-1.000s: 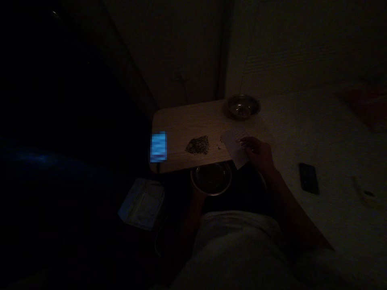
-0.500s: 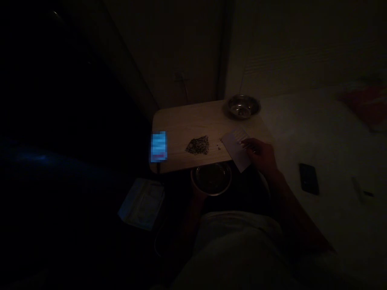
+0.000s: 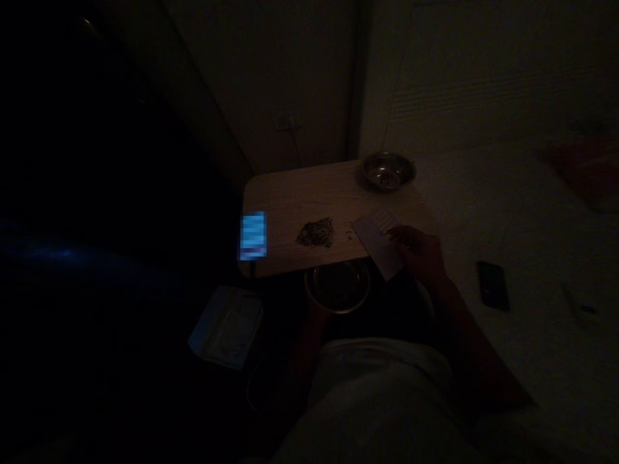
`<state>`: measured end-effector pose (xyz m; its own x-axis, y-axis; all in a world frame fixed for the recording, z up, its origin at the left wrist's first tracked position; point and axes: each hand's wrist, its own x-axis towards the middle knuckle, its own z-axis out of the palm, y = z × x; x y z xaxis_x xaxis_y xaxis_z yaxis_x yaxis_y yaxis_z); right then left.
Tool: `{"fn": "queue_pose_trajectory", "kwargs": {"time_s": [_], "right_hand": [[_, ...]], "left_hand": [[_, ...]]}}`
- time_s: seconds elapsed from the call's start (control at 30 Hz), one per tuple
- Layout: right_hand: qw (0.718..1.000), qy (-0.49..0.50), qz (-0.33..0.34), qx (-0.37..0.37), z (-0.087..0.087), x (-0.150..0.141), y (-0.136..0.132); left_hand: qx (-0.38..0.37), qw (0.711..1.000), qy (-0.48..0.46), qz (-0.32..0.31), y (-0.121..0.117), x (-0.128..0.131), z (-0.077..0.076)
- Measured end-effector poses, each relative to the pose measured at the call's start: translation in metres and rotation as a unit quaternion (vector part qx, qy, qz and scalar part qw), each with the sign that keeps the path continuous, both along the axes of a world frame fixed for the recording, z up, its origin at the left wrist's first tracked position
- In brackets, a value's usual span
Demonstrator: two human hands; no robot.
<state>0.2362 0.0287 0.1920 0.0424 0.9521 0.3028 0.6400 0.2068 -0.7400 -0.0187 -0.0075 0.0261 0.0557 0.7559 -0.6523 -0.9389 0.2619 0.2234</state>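
Note:
In dim light, my right hand (image 3: 422, 252) is closed on a pale sheet of paper or card (image 3: 382, 248) that lies slanted over the table's front edge. To its left, a small heap of dark seeds or grains (image 3: 316, 232) sits on the wooden table (image 3: 300, 193). A few loose grains (image 3: 349, 232) lie between heap and sheet. Below the front edge, a round metal bowl (image 3: 338, 308) is held by my left hand (image 3: 316, 314) at its near left rim. Shadow hides most of those fingers and the bowl's contents.
Another metal bowl (image 3: 388, 173) stands at the table's back right corner. A lit, blurred screen (image 3: 253, 235) is at the left end. Lower left lies a pale packet (image 3: 228, 327). A dark phone (image 3: 492, 285) rests on the light surface at right.
My right hand and the sheet have shifted very slightly toward me. The picture is darker. The heap and both bowls look the same.

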Motion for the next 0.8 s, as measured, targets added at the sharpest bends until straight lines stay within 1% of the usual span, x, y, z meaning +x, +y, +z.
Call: {"fn": "queue_pose_trajectory", "kwargs": {"time_s": [0.27,0.4,0.53,0.7,0.8], "right_hand": [[1.0,-0.008,0.007,0.0,-0.003,-0.001,0.007],[0.999,-0.02,0.025,-0.005,0.001,-0.002,0.007],[1.0,-0.003,0.021,0.008,0.005,-0.005,0.013],[1.0,-0.029,0.004,0.012,0.009,-0.007,0.023],[0.999,-0.038,0.007,0.003,0.011,-0.008,0.024]], "left_hand": [[-0.008,1.0,-0.013,-0.009,-0.002,0.0,0.006],[-0.004,1.0,-0.008,-0.014,0.0,0.002,0.002],[-0.025,1.0,0.01,-0.005,0.001,0.002,-0.002],[0.007,1.0,-0.001,-0.005,-0.004,0.001,0.002],[0.018,1.0,-0.01,-0.012,-0.006,0.002,0.005]]}}
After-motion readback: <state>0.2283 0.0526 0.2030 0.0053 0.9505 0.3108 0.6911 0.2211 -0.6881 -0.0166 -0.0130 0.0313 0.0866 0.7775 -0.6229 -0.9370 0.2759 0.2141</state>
